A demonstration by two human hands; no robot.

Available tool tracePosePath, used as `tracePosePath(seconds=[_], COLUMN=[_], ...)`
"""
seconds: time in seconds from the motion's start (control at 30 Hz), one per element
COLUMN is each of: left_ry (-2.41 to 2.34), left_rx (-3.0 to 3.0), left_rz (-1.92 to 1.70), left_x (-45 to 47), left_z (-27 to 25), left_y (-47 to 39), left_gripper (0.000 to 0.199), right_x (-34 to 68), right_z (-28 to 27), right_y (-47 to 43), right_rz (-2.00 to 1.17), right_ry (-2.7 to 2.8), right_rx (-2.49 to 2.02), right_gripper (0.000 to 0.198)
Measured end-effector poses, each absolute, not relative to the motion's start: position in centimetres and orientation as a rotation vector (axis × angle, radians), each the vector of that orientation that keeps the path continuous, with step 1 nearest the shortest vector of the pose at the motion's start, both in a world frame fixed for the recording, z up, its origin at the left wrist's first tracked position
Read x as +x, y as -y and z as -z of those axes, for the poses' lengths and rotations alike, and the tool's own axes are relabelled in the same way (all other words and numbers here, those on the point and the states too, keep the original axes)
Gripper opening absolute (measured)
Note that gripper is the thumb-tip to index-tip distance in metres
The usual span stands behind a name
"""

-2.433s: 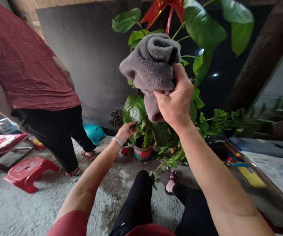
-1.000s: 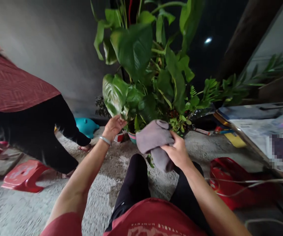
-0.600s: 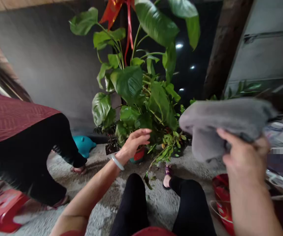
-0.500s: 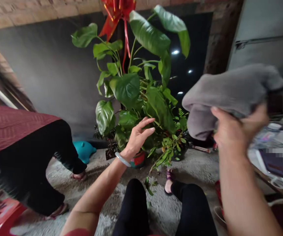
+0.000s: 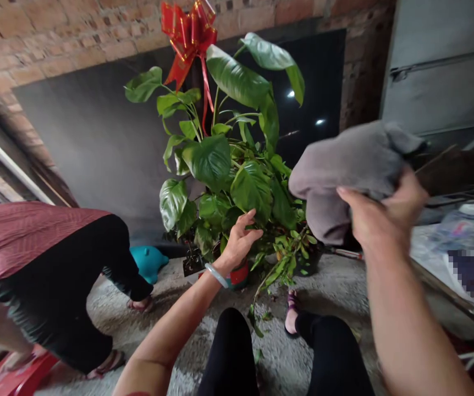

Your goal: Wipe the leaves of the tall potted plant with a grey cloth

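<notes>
Right grip (image 5: pixel 385 217): closed around the gray cloth.
Gray cloth (image 5: pixel 340 165): bunched, held up just right of the potted plant (image 5: pixel 210 162).
Left grip (image 5: pixel 239 242): fingers loosely parted by the plant's lower leaves; from here I can't tell if they touch.
Red bow (image 5: pixel 189 33): atop the plant.
Other person (image 5: pixel 61 258): bent forward, left of the plant.
Desk (image 5: pixel 424 247): right of the plant.

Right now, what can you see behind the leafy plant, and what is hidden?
Behind the plant is a dark panel, with a brick wall above it. Leaves hide the panel's middle; the grey cloth in the right hand covers some of its lower right.
</notes>
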State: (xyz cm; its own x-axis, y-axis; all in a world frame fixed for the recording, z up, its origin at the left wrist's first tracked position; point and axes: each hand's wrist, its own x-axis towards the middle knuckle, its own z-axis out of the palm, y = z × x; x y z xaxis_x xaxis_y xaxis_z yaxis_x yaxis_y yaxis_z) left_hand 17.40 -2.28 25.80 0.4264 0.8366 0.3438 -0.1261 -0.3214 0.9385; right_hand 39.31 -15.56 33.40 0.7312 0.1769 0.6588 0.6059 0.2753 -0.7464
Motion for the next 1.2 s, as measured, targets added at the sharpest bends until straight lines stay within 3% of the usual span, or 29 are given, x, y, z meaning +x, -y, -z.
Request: tracePosePath(seconds=[0.1,0.27,0.47,0.53,0.63,0.77,0.9,1.03,1.2], left_ry=[-0.613,-0.657,-0.605,-0.546,-0.438,-0.278,-0.271,-0.583,-0.757], left_rx=[1.611,1.640,1.621,1.581,1.502,1.415,1.436,1.427,1.335], left_rz=[-1.095,-1.103,-1.102,-1.097,-1.087,-1.059,-1.040,-1.012,-1.228], left_x=[17.7,16.0,15.8,16.1,16.6,19.7,24.7,25.0,17.3], left_z=[-26.0,-26.4,-26.3,-26.5,-27.3,-28.9,-27.4,-22.0,-17.1], left_y=[2.5,2.5,2.7,3.1,3.7,3.4,0.9,-0.7,1.1], left_gripper=[0.065,0.068,0.069,0.070,0.070,0.073,0.078,0.066,0.031], right_x=[36.9,35.9,41.0,40.5,37.9,35.0,34.6,35.2,35.4], right_z=[-32.9,-26.5,-29.5,-28.7,-23.3,-15.8,-14.3,-14.3,-14.4], right_y=[12.5,13.0,9.9,7.9,7.7,12.6,18.3,21.5,22.6], right_rz=[0.231,-0.118,0.219,0.063,-0.223,-0.471,-0.676,-0.656,-0.643], right_ry=[1.015,1.030,0.794,0.839,0.840,0.655,0.529,0.502,0.484], right_rx=[-1.308,-1.477,-1.348,-1.383,-1.462,-1.450,-1.485,-1.587,-1.568], right_gripper=[0.038,0.034,0.038,0.033,0.028,0.044,0.046,0.046,0.040])
